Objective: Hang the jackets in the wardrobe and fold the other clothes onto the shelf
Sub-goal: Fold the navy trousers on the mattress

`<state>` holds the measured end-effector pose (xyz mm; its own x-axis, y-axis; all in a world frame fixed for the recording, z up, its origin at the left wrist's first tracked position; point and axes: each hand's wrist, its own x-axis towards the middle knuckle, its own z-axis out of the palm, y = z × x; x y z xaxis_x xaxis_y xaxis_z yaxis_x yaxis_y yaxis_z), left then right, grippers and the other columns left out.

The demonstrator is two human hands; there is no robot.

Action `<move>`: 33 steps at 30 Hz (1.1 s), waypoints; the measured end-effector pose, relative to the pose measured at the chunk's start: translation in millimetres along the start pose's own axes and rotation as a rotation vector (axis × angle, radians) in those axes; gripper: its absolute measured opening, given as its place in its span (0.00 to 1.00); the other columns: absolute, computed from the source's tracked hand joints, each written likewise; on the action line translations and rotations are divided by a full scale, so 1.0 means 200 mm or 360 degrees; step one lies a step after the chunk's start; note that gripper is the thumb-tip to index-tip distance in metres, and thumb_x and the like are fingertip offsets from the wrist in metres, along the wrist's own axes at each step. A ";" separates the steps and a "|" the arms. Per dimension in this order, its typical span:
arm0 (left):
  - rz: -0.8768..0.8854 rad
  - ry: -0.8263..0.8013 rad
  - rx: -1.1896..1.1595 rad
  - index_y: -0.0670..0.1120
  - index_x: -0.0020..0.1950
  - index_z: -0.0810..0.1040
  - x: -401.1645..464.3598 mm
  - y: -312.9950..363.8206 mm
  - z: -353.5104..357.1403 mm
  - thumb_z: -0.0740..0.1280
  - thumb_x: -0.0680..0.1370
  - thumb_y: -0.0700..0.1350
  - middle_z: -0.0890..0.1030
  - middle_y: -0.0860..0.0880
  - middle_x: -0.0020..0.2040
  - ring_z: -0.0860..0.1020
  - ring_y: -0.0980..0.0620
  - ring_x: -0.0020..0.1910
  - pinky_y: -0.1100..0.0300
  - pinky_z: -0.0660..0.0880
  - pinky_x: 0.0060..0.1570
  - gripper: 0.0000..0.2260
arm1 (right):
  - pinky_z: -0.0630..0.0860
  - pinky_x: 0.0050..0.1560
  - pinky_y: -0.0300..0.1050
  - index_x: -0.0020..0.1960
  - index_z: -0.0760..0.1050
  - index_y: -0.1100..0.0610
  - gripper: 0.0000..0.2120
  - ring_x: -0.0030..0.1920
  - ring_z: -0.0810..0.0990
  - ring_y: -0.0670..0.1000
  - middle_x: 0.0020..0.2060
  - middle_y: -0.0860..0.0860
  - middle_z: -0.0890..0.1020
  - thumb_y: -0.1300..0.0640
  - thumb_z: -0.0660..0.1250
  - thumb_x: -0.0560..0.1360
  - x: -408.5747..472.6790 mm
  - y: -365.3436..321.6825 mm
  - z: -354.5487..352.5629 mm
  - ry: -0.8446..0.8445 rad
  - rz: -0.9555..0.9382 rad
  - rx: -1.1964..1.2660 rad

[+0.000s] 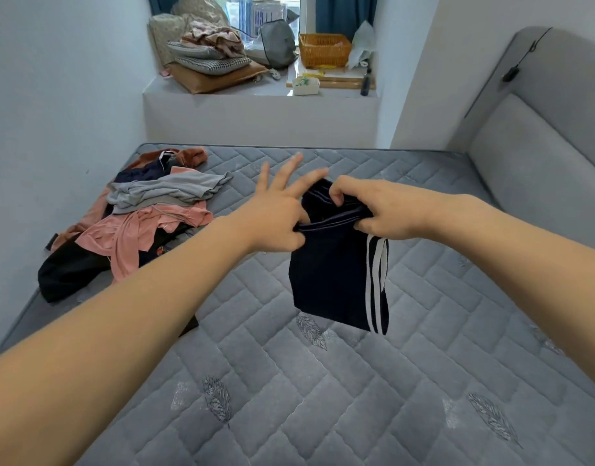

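Above mattress [323, 381], folded garment [333, 277], waistband bunched in hands

From my feed, the left fingers [291, 169] were motion-blurred. The shorts [336, 264] hid part of the right hand's [386, 210] grip, and their top bunched out of sight. The pile [148, 210] buried its lower garments. Both arms and the mattress [323, 381] ran off frame.
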<state>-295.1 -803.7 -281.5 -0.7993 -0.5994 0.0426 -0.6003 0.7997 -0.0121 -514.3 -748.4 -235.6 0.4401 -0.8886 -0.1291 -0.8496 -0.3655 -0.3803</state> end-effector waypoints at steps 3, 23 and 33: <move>0.0093 -0.0119 -0.0208 0.52 0.40 0.85 0.02 0.00 0.00 0.66 0.66 0.54 0.48 0.55 0.81 0.36 0.45 0.79 0.31 0.36 0.72 0.11 | 0.68 0.38 0.43 0.51 0.61 0.40 0.22 0.39 0.74 0.44 0.42 0.42 0.75 0.65 0.64 0.73 -0.04 0.00 -0.01 -0.0005 -0.0044 -0.0016; -0.0545 -0.0491 -0.0676 0.43 0.46 0.70 0.13 0.07 0.41 0.64 0.71 0.37 0.75 0.46 0.46 0.75 0.43 0.45 0.54 0.68 0.37 0.06 | 0.69 0.33 0.46 0.43 0.66 0.53 0.09 0.39 0.75 0.54 0.40 0.50 0.74 0.58 0.67 0.70 0.09 0.27 0.49 -0.0182 0.0552 -0.0167; -0.0461 0.0028 -0.0256 0.44 0.51 0.68 0.09 -0.08 0.33 0.65 0.70 0.41 0.77 0.44 0.42 0.74 0.40 0.40 0.51 0.68 0.34 0.12 | 0.62 0.29 0.46 0.48 0.65 0.56 0.10 0.35 0.72 0.53 0.36 0.51 0.72 0.58 0.66 0.72 0.24 0.26 0.42 0.0169 0.0385 -0.0242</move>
<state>-301.8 -829.9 -346.7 -0.5945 -0.8032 0.0382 -0.7897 0.5921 0.1607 -511.9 -787.1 -337.8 0.1934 -0.9760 -0.1000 -0.9634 -0.1696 -0.2077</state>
